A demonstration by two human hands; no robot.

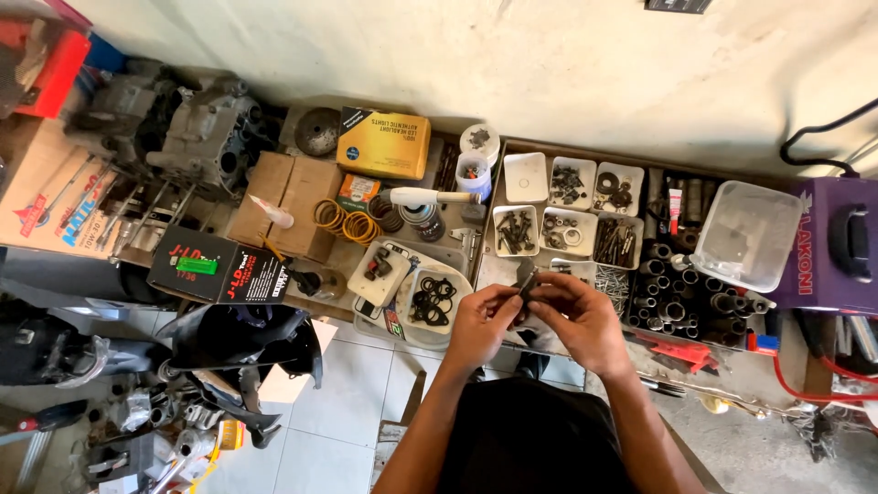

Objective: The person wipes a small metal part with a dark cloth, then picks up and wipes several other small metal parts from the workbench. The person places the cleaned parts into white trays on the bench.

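**Both hands meet on a small dark part**

At lower centre of the frame, the left hand and right hand come together, fingers pinching a small dark metal part between them, above the cluttered surface. Forearms rise from the bottom edge. The part's shape is hard to make out, half hidden by fingers.

A yellow box, white trays of hardware, a clear plastic tub and an engine case.

A small, dark metal part is held upright between the fingertips of both hands, above the front edge of a cluttered tray of hardware.
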